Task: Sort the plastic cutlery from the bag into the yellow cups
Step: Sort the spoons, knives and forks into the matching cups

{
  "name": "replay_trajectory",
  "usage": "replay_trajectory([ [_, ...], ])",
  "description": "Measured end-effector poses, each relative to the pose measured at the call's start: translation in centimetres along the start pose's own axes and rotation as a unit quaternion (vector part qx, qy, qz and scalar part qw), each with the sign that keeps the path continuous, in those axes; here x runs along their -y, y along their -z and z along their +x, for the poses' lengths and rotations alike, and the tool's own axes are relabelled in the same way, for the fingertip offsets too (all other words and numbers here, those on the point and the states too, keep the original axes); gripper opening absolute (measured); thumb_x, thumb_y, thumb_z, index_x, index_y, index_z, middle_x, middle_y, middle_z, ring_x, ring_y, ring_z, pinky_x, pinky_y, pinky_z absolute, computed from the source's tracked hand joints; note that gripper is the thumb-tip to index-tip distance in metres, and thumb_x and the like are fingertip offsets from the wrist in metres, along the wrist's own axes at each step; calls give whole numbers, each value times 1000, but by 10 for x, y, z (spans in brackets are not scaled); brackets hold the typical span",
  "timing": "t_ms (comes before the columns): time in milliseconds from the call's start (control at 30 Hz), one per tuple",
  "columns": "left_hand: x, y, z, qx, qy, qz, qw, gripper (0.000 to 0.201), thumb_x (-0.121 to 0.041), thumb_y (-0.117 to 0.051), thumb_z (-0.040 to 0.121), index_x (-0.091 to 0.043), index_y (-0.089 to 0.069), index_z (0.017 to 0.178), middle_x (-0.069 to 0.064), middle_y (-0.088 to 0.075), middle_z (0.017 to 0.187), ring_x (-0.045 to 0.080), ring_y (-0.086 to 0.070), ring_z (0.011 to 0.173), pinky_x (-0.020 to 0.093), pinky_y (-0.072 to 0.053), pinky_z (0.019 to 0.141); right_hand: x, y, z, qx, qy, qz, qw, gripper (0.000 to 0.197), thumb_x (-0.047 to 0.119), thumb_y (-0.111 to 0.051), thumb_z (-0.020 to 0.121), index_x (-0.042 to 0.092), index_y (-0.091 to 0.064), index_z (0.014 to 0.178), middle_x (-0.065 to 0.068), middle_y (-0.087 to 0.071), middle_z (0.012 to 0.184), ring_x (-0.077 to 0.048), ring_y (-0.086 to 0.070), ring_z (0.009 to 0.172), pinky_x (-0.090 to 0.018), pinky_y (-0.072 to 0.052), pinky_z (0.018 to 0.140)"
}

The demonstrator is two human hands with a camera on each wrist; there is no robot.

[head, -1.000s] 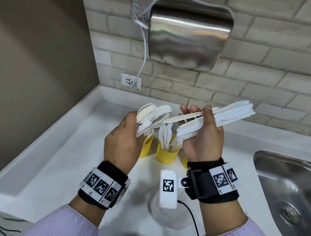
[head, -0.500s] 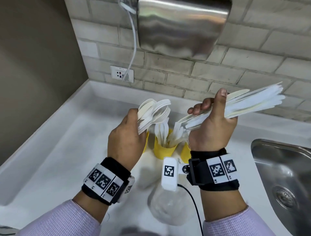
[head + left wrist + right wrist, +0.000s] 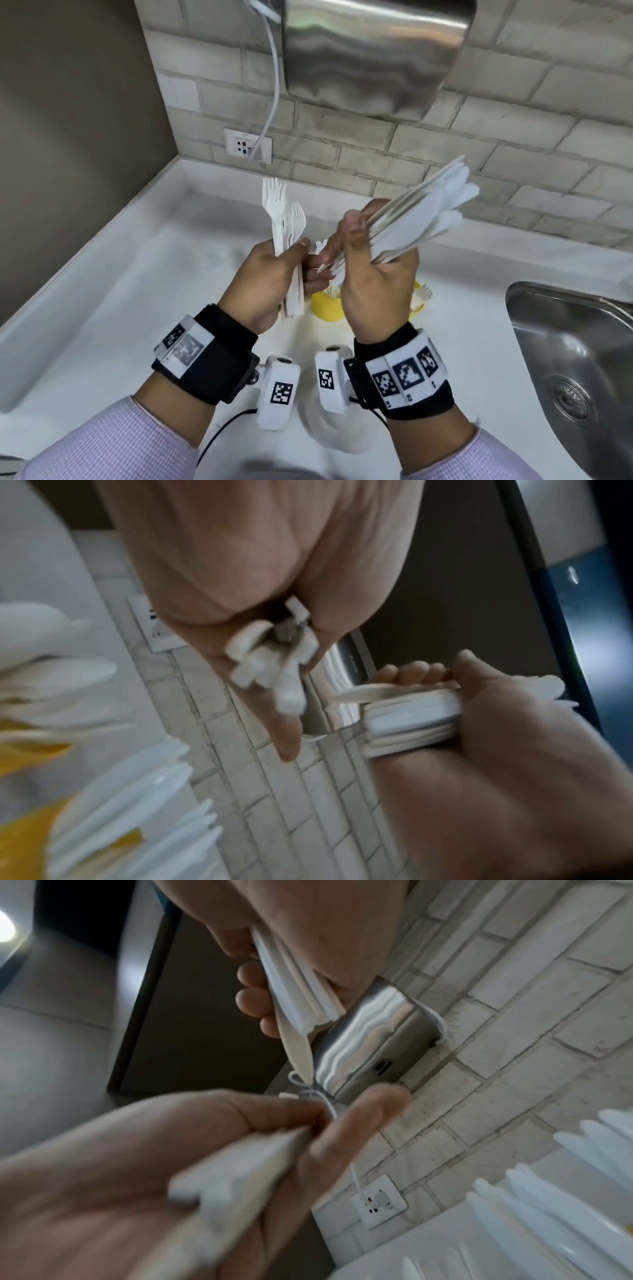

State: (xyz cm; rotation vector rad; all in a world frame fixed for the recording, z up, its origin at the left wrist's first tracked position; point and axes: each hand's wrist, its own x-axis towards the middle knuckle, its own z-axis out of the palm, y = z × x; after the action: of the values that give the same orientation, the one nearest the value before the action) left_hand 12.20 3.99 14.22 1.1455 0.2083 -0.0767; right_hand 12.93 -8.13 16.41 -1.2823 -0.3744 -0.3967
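Observation:
My left hand [image 3: 294, 260] grips a bundle of white plastic forks [image 3: 284, 226] held upright, tines up. Their handle ends [image 3: 274, 653] poke out below the palm in the left wrist view. My right hand [image 3: 356, 236] grips a thicker bundle of white cutlery [image 3: 424, 212] slanting up to the right, with its near ends [image 3: 298, 996] showing in the right wrist view. Both hands hover close together above the yellow cups [image 3: 327, 306], which they mostly hide. A second cup [image 3: 417, 301] peeks out right of my right hand. White knives [image 3: 548, 1204] stand in a cup.
A crumpled clear plastic bag [image 3: 332, 435] lies on the white counter [image 3: 137, 274] under my wrists. A steel sink [image 3: 582, 359] is set in at the right. On the brick wall hang a steel hand dryer [image 3: 370, 51] and a socket [image 3: 247, 145] with a white cable [image 3: 274, 85].
My left hand has turned its bundle upright, tines up. My right hand has rolled palm towards me and come closer to the left. The cups are now mostly hidden behind both hands.

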Motion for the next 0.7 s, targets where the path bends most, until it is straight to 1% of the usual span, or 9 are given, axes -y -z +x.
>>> replay_trajectory([
  [67,-3,-2,-2,18,9,-2,1000,38,-13,-50,107,10,-54,77,17,-54,76,28,-60,68,29,-56,59,-10,-3,-6,24,-7,-34,999,19,29,-65,99,19,-55,87,-24,-57,61,-36,-58,55,-40,-53,59],
  [133,-3,-4,-5,26,4,19,999,37,-15,-51,107,19,-55,92,22,-55,89,34,-60,83,32,-60,65,-17,-4,-11,29,-32,-50,998,30,44,-66,96,18,-55,85,-17,-58,62,-31,-58,56,-43,-51,58],
  [267,0,-5,-9,-22,-68,136,988,22,-18,-49,108,2,-59,111,14,-70,84,32,-68,74,47,-61,69,-13,2,-4,-30,-78,27,996,28,30,-66,96,12,-51,81,0,-44,53,-19,-41,45,-30,-40,47],
  [300,2,-2,-8,-49,-127,251,958,19,-24,-50,105,-6,-57,106,6,-72,80,31,-68,68,47,-58,66,-8,4,0,-50,-87,48,994,30,28,-64,96,9,-48,80,0,-39,52,-18,-36,44,-29,-37,44],
  [400,7,11,-8,-123,-285,593,743,30,-37,-46,84,-17,-54,106,-1,-67,80,35,-62,69,31,-38,54,10,14,17,-81,-84,83,990,27,27,-62,97,13,-51,77,-2,-32,50,-16,-29,43,-27,-31,43],
  [433,6,13,-8,-129,-317,623,704,35,-36,-46,80,-20,-55,110,-2,-69,85,32,-62,73,30,-36,54,15,20,23,-80,-81,86,990,24,25,-63,97,17,-55,76,-1,-32,50,-15,-29,42,-27,-30,43],
  [533,5,21,-5,-94,-398,607,681,47,-20,-51,77,-21,-59,123,-2,-71,101,21,-59,89,31,-43,68,29,42,35,-17,-96,40,994,13,19,-66,94,18,-60,83,2,-34,50,-16,-28,41,-25,-29,46],
  [633,2,25,-3,-50,-423,623,656,50,-12,-55,80,-20,-61,128,0,-66,97,25,-61,87,33,-47,74,44,60,40,92,-80,-91,988,10,14,-69,93,14,-65,84,8,-44,53,-17,-36,42,-24,-33,48],
  [700,0,25,-3,-41,-425,642,637,48,-10,-59,81,-19,-63,128,1,-64,93,28,-62,85,36,-50,73,52,63,39,162,-63,-199,964,12,9,-73,93,13,-68,82,12,-55,55,-7,-47,46,-20,-40,51],
])
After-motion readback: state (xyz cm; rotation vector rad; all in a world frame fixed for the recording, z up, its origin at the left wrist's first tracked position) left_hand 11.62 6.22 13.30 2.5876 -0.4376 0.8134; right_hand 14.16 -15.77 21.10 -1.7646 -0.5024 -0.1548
